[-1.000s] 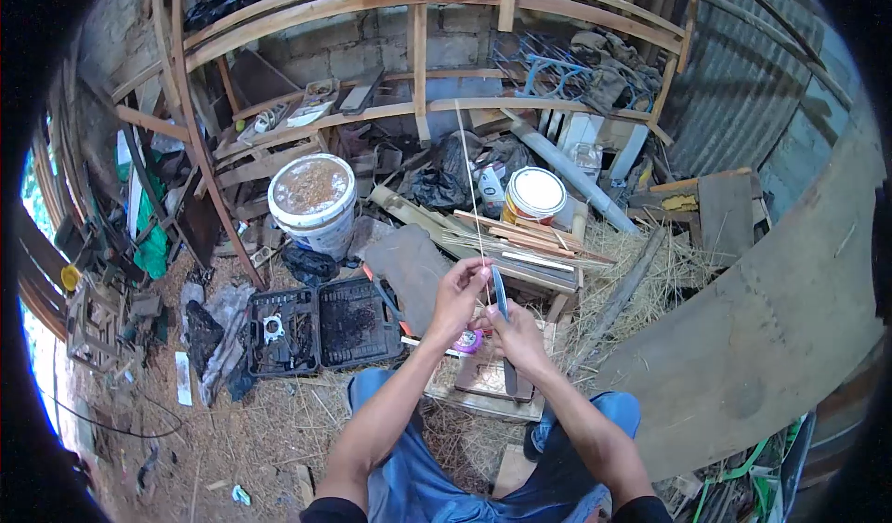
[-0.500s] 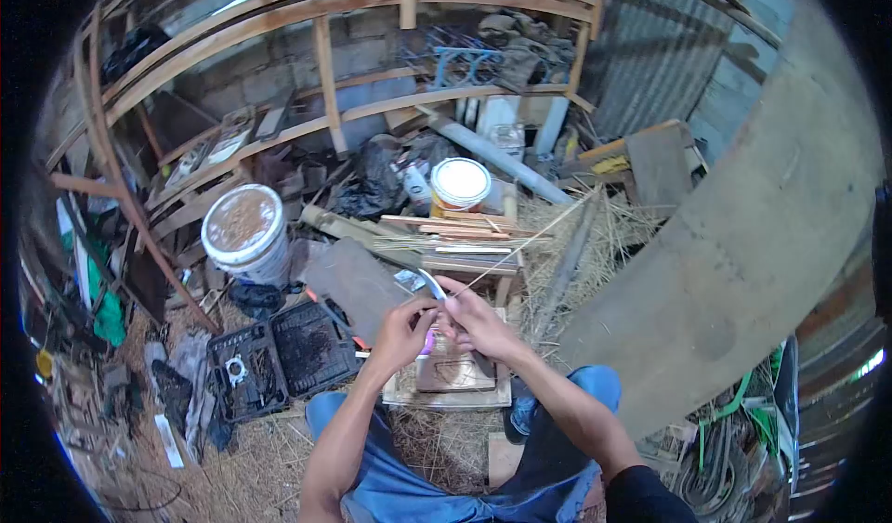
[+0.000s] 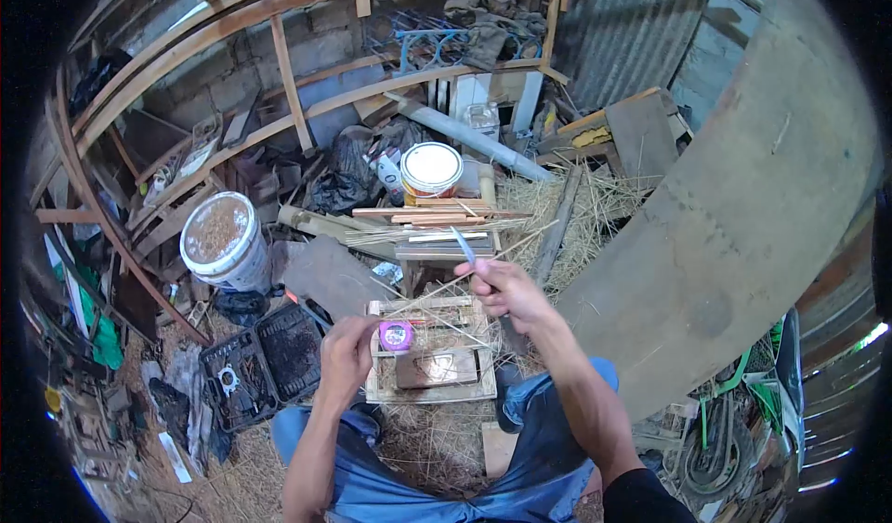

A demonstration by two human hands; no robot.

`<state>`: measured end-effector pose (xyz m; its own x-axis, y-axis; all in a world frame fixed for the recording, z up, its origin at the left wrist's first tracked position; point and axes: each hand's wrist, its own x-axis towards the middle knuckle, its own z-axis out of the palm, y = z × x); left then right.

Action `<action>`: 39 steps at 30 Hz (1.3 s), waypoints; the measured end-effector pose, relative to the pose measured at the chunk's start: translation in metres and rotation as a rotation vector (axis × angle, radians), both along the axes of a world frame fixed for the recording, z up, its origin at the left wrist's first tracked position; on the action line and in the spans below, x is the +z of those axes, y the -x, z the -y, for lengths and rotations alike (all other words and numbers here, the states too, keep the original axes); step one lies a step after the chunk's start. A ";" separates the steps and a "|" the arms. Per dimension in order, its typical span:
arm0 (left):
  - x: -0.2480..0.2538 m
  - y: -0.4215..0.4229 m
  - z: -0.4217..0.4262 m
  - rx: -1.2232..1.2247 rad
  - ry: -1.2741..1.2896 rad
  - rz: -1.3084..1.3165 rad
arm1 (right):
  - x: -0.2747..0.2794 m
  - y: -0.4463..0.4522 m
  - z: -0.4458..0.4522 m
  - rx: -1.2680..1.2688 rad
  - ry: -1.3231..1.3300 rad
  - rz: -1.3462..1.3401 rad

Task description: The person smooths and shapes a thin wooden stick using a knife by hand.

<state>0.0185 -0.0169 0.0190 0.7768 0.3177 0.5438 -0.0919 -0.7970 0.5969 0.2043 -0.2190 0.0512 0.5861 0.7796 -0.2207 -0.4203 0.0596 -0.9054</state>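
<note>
My right hand (image 3: 509,295) is closed around a knife (image 3: 463,245), its pale blade pointing up and away from me. At the left, my left hand (image 3: 347,351) pinches one end of a thin bamboo strip (image 3: 531,236). That strip slants up to the right, passing by the knife and my right hand. Between my knees stands a low wooden frame (image 3: 430,395). On it lie a brown wooden block (image 3: 437,369) and a purple tape measure (image 3: 396,336), the latter just right of my left hand. More thin strips cross the frame.
Beyond the frame, cut wooden sticks (image 3: 432,216) lie stacked on a small stand. Two buckets are near: a dirty white bucket (image 3: 223,272) at left, a lidded bucket (image 3: 433,167) behind. An opened tool case (image 3: 265,365) lies at left. A large board (image 3: 706,244) leans along the right.
My hands have moved apart: the right with the knife went right and up, the left went left and down. The tape measure and block are now uncovered. The view has shifted slightly.
</note>
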 end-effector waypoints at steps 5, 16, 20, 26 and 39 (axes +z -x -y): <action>-0.005 0.012 -0.017 -0.013 -0.088 0.014 | 0.001 -0.026 0.021 -0.170 0.011 -0.036; -0.014 0.022 -0.066 0.208 0.513 0.032 | 0.003 -0.033 0.034 -0.337 0.139 0.148; -0.002 0.002 -0.027 0.025 0.551 -0.194 | 0.001 0.042 -0.030 0.114 0.130 0.352; -0.004 -0.011 0.009 -0.149 0.463 -0.208 | -0.014 0.041 -0.054 0.240 -0.008 0.347; 0.007 0.006 -0.003 -0.038 -0.031 -0.162 | 0.000 -0.016 -0.007 -0.022 0.203 0.207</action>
